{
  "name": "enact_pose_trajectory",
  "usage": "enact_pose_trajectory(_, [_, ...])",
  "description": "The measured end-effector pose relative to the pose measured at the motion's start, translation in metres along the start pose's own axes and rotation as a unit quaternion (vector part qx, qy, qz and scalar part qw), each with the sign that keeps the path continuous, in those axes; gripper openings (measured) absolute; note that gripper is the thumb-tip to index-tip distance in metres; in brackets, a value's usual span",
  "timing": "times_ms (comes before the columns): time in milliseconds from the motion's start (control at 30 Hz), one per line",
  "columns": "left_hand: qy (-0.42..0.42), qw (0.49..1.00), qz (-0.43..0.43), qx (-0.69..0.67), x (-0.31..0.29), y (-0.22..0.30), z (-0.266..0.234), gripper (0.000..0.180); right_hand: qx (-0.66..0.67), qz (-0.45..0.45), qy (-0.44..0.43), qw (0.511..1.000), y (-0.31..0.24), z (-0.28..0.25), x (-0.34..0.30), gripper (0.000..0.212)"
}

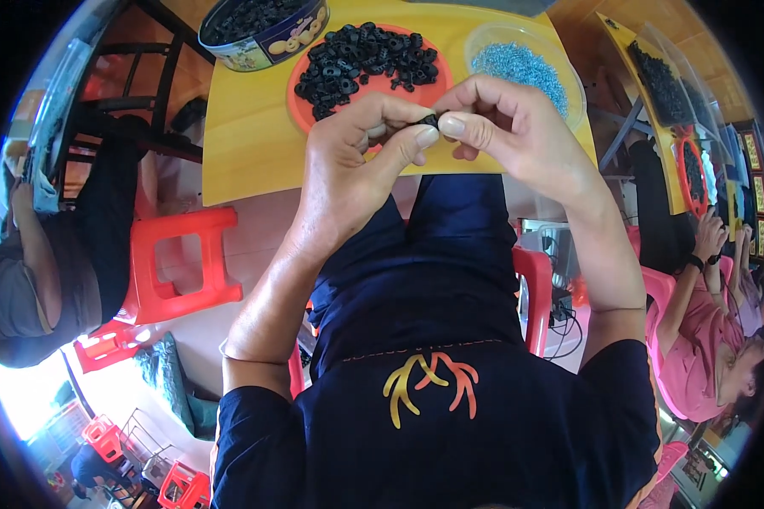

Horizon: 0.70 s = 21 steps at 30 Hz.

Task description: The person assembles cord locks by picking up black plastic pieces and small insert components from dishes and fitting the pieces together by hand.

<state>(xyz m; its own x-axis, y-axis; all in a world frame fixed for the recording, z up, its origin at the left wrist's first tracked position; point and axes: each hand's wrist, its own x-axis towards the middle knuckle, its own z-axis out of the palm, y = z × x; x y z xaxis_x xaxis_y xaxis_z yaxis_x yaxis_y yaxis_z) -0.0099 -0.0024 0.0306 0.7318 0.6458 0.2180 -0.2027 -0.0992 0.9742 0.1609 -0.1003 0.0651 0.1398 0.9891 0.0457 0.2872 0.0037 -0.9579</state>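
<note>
Just over the near part of the table, my two hands meet around a small black plastic part (430, 120). Thumb and fingers of my left hand (344, 157) pinch it from the left. My right hand (522, 127) is closed on its right side, thumb against the curled forefinger. Fingertips cover most of the part, and whether a smaller piece sits between them cannot be made out. Beyond my left hand is a round orange-red plate (380, 86) with a heap of black plastic parts (339, 66). Small shiny blue pieces (518, 68) fill a clear round tub (475, 41) behind my right hand.
A round printed tin (267, 53) of black parts stands at the far left of the yellow table (238, 161). A red stool (182, 263) is at my left, near a seated person (51, 271). At right, other people sit by another yellow table (666, 153).
</note>
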Motion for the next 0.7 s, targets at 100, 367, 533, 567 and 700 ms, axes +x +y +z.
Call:
enact_pose_trajectory(100, [-0.023,0.998,0.048,0.043,0.000,0.003,-0.003,0.013,-0.142,-0.067,0.000,0.988,-0.003,-0.001,-0.005,0.024])
enact_pose_trajectory(367, [-0.055,0.996,0.071,-0.006,0.000,0.013,-0.004,0.016,-0.376,-0.316,0.044,0.870,-0.011,-0.003,-0.004,0.018])
enact_pose_trajectory(533, [-0.050,0.996,-0.017,-0.079,-0.003,0.021,-0.004,0.017,-0.358,-0.369,0.107,0.851,0.000,0.008,-0.005,0.017])
enact_pose_trajectory(567, [-0.050,0.996,-0.017,-0.079,-0.002,0.021,-0.005,0.017,-0.349,-0.370,0.114,0.853,0.000,0.010,-0.006,0.018])
enact_pose_trajectory(700, [-0.059,0.994,0.005,-0.087,-0.001,0.018,-0.007,0.019,-0.347,-0.343,0.120,0.864,-0.002,0.016,-0.010,0.020])
